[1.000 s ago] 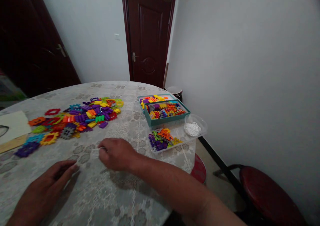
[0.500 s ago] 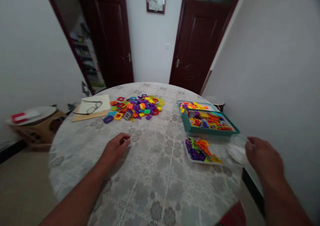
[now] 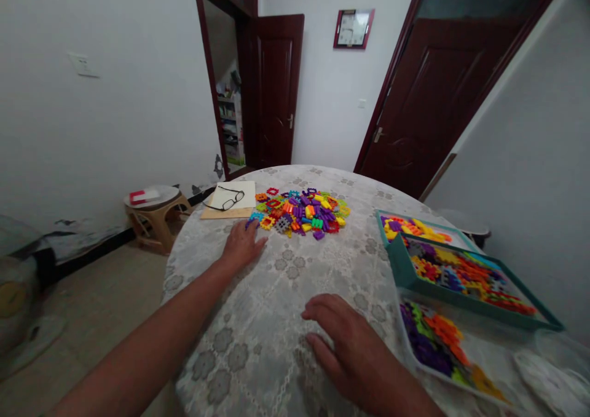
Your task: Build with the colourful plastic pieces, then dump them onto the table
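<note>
Inspected surface (image 3: 276, 294), covered with patterned grey-white cloth. Found loose heap of coloured plastic pieces (image 3: 306, 213) toward far side, chiefly purple, yellow, orange and red. Observed left grip (image 3: 242, 243) at near left edge of heap, fingertips over purple-blue piece (image 3: 251, 222) — cannot tell whether grasping or merely touching. Observed right grip (image 3: 348, 337) nearer, palm down over bare cloth and well apart from heap, released, thumb spread from fingers. Located eyeglasses (image 3: 230, 200) on pale sheet (image 3: 246, 189), just left of heap. Recorded at right 2 teal-edged containers, both holding pieces: shallow tray (image 3: 458, 238) behind, deeper box (image 3: 400, 268) in front. Recorded nearer still clear plastic tray (image 3: 483, 337) — purple, green and orange pieces at left end, white contents (image 3: 548, 380) at right end, too blurred to identify. Noted beyond surface: framed clock (image 3: 354, 29) on wall, 2 dark red doors (image 3: 276, 91).
</note>
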Tool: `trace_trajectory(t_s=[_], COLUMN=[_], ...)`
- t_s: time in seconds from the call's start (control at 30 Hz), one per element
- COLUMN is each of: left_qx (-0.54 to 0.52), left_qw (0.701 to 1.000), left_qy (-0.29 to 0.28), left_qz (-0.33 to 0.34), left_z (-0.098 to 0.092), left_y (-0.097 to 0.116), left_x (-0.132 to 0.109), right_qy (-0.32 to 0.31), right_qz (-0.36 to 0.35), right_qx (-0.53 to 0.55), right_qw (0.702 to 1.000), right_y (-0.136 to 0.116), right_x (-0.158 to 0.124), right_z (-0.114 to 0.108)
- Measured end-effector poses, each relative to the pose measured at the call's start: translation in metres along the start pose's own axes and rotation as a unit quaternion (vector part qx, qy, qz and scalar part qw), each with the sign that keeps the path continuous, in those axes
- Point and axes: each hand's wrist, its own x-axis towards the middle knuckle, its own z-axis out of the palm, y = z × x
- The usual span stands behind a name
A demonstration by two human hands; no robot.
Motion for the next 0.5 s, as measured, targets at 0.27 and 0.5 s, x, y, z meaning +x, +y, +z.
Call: trace_trajectory(t_s=[0.27,0.5], left_qx=[-0.028,-0.191], left_qw=[0.996,0.966], left_qy=[-0.050,-0.032], left_qz=[0.062,0.169], left_z=[0.009,-0.006], left_y=[0.021,0.031], left_x=[-0.005,-0.016], right_qy=[0.190,0.144], right_qz=[0.024,0.067], right_qx=[-0.067,-0.073], right_qw=[0.979,0.985], right_y=[0.077,0.092], right_x=[0.042,0.031], right_z=[0.089,0.103])
